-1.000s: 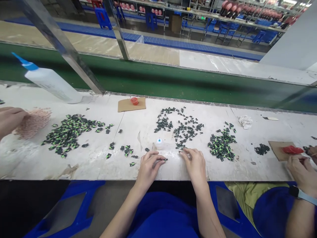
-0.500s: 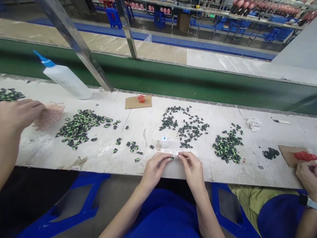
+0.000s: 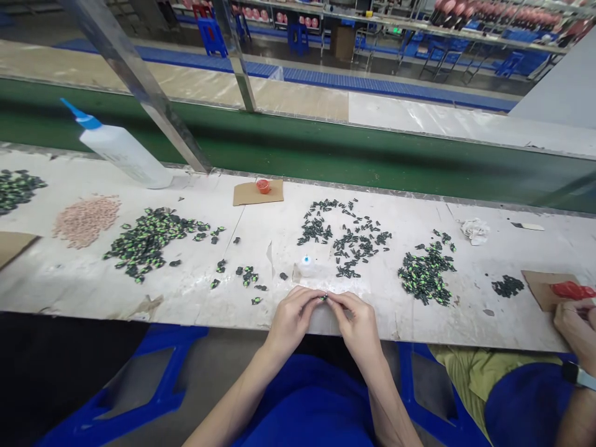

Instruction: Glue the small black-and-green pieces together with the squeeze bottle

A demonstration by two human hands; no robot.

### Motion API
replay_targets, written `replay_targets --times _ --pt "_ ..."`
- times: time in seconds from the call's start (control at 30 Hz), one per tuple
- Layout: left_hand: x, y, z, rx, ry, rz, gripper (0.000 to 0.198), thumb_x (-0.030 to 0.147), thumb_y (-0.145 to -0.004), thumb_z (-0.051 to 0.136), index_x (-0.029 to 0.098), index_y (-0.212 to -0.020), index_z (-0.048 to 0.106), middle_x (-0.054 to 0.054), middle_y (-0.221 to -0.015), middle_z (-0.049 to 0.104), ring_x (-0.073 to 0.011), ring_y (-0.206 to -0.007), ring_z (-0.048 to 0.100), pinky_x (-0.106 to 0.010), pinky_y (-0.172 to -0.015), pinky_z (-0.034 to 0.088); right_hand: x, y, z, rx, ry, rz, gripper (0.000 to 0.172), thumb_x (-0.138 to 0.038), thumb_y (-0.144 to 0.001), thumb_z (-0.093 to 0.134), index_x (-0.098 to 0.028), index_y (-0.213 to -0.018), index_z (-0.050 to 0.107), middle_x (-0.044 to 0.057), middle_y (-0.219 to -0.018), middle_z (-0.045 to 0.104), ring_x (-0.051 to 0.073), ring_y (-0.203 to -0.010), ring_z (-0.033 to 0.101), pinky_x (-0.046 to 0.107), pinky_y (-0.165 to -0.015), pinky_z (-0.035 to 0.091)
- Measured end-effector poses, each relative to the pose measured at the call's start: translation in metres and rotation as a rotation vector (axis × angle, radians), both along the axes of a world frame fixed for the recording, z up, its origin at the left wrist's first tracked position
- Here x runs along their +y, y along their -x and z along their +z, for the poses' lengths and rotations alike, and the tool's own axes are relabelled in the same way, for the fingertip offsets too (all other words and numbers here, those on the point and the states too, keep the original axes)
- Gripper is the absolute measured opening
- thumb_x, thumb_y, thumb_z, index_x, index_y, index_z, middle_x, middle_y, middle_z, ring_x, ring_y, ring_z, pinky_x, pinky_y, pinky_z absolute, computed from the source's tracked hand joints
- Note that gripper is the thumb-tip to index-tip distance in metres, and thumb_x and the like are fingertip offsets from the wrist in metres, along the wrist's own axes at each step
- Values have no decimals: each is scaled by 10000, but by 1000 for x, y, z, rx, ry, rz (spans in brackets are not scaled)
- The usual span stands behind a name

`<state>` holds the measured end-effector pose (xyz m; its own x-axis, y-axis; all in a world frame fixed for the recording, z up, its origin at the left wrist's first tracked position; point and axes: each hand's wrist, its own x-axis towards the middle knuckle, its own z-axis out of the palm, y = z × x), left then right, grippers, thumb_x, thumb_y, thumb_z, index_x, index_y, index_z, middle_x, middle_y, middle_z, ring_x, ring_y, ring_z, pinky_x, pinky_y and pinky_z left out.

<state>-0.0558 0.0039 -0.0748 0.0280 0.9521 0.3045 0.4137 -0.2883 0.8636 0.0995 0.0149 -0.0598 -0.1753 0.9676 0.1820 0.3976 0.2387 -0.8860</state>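
Observation:
Near the table's front edge, my left hand (image 3: 292,313) pinches a small black-and-green piece (image 3: 323,298) between thumb and fingertips. My right hand (image 3: 356,316) is closed too, its fingertips meeting the piece from the right; whether it holds something of its own is too small to tell. Just beyond my hands stands a small white bottle (image 3: 306,266) with a blue tip. Small black parts (image 3: 356,247) are scattered behind it. A few black-and-green pieces (image 3: 249,276) lie left of my hands, and a larger pile of them (image 3: 149,239) sits further left.
At the left are a pink heap (image 3: 87,220) and a large white bottle (image 3: 128,155). A red cup (image 3: 263,186) sits on cardboard. To the right lie a black-and-green pile (image 3: 427,273), crumpled tissue (image 3: 475,231) and another person's hand (image 3: 577,329) near red material.
My right hand has moved left, closing the gap, so its fingertips now meet the piece in my left hand. The other person's hand at the left has gone out of view.

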Motion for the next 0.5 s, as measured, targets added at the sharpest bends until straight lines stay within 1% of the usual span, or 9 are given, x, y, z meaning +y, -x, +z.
replay_targets --times 0.13,0.27,0.37,0.43,0.5 --pt "1 1 1 18 -5 -16 154 149 -893 535 203 -918 677 -46 -861 726 -190 -824 680 -311 -743 562 1 -2 -1 35 4 48 193 -174 -869 575 -206 -905 762 69 -802 731 194 -749 693 293 -678 570" --pt "2 -1 1 5 21 -30 134 172 -899 537 201 -936 663 -48 -885 719 -189 -848 673 -316 -766 555 3 -4 1 62 1 67 185 -199 -879 574 -197 -915 756 74 -808 722 189 -753 691 280 -665 570" --pt "1 -7 4 -6 32 11 126 198 -911 524 187 -949 643 -62 -906 709 -193 -878 665 -328 -799 545 7 -5 4 56 -28 78 189 -238 -892 569 -199 -905 753 74 -788 711 188 -728 684 275 -641 570" --pt "1 -11 7 1 44 42 131 203 -916 509 178 -952 632 -71 -910 702 -195 -889 658 -330 -807 541 9 -7 6 40 -63 86 185 -259 -893 574 -204 -905 749 71 -783 713 189 -714 681 278 -645 577" --pt "2 -14 12 16 56 43 137 195 -917 494 176 -940 628 -73 -900 696 -195 -888 648 -326 -808 535 13 -10 4 24 -109 85 165 -276 -878 599 -208 -923 742 60 -773 715 185 -685 680 274 -642 586"
